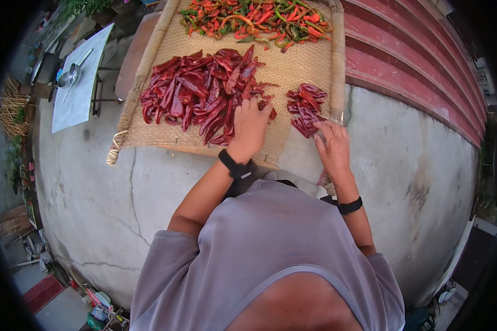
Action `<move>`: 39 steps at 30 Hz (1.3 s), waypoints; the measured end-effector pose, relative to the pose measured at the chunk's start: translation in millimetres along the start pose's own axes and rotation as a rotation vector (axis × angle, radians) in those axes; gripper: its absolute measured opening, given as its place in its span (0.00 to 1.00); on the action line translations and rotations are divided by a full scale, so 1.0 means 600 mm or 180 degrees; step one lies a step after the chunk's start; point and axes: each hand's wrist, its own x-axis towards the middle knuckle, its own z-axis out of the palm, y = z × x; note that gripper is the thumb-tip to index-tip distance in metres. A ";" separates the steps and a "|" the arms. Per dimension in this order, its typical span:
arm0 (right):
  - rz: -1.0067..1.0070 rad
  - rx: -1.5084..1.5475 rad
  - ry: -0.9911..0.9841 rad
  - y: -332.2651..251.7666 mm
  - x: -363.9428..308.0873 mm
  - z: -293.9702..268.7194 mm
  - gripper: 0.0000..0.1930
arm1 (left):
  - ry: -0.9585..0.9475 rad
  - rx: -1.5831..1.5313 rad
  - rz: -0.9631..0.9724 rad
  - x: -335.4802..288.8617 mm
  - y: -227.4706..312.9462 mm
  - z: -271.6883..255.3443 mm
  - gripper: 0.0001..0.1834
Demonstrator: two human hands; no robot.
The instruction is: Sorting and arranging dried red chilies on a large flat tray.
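Observation:
Dark red dried chili peppers lie in a large heap on a woven tray, with a smaller pile to its right. My left hand rests at the right edge of the large heap, its fingers stretched over the peppers and slightly apart. Some peppers beneath that hand are hidden. By the near edge of the small pile is my right hand, thumb and fingers apart, fingertips touching or almost touching the lowest pepper; I cannot tell which. Neither hand visibly grips a pepper.
Brighter red, orange and green chilies cover the tray's far end. Red ridged steps or panels stand to the right. A pale table with a metal ladle-like utensil is at left. Cracked concrete floor surrounds me.

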 end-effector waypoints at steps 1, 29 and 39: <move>-0.0016 0.0074 0.0031 0.007 -0.006 0.008 0.17 | -0.0070 0.0125 0.0091 0.006 0.000 0.008 0.15; -0.0307 0.2349 -0.1245 -0.027 0.047 0.037 0.21 | 0.0145 -0.2443 -0.0995 -0.055 0.083 -0.013 0.21; -0.0558 0.0467 -0.0046 0.028 0.013 0.026 0.18 | -0.0259 -0.2509 -0.0446 -0.057 0.083 0.013 0.14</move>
